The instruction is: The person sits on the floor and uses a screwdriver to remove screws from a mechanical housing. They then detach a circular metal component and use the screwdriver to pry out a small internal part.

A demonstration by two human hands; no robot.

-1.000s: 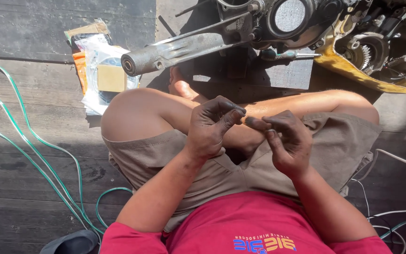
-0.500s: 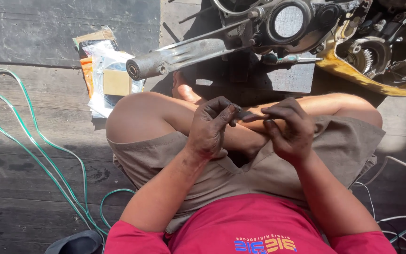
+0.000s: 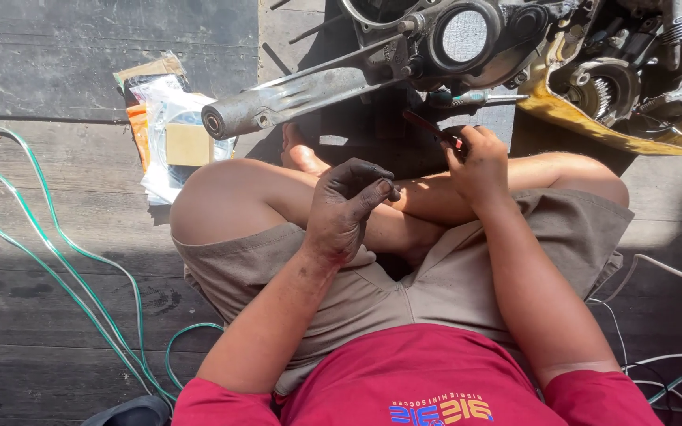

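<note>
a: head view, then. what has the right hand [image 3: 479,162] got?

b: it is raised over the crossed legs, fingers curled shut round a slim dark tool [image 3: 434,128] with a reddish tint. the tool's free end slants up and to the left, toward the engine assembly [image 3: 467,35]. i cannot tell what kind of tool it is; the tip lies in shadow.

a: and the left hand [image 3: 346,209]?

b: lower, above the left thigh, blackened with grease. the fingers are bent and the thumb meets the fingertips in a pinch. whether anything small sits in that pinch, i cannot tell. it is well apart from the right hand.

a: surroundings?

b: the person sits cross-legged on a dark plank floor [image 3: 57,315], in tan shorts and a red shirt. a grey metal arm [image 3: 294,99] of the engine reaches out over the left knee. a screwdriver [image 3: 471,98] with a green handle lies just beyond the right hand. a clear plastic bag [image 3: 169,130] with a small cardboard box [image 3: 189,144] rests on the floor to the left, and green hoses [image 3: 49,237] loop across the boards. white cables [image 3: 657,315] trail at the right.
</note>
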